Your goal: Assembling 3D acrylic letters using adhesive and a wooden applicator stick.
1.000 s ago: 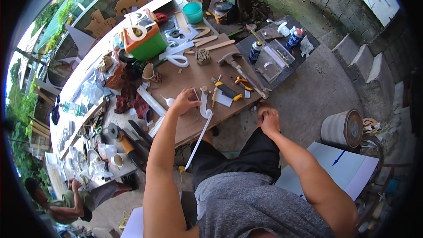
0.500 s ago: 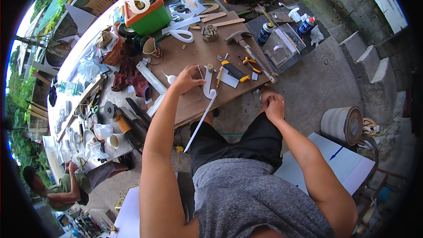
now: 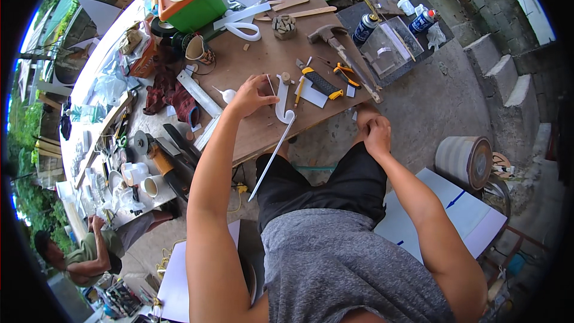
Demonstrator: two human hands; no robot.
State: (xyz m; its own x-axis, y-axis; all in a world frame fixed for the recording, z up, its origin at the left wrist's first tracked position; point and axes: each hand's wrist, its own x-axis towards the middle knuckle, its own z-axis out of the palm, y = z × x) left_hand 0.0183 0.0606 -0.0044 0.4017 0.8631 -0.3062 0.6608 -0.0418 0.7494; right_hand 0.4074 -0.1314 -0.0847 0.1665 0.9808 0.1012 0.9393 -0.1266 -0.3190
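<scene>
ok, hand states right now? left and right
Left hand: fingers pinched at the workbench, by the white curved strip; what it grips cannot be told.
Right hand: curled on the knee, holding nothing visible.

Your left arm stretches forward from the lower edge, bare forearm running up to a left hand [image 3: 250, 97] with the wrist slightly bent and fingers curled, thumb and fingertips pinched together. Your right arm bends at the elbow and angles inward, its right hand [image 3: 376, 134] resting low on your knee, fingers loosely closed and knuckles up. The two hands sit well apart.
</scene>
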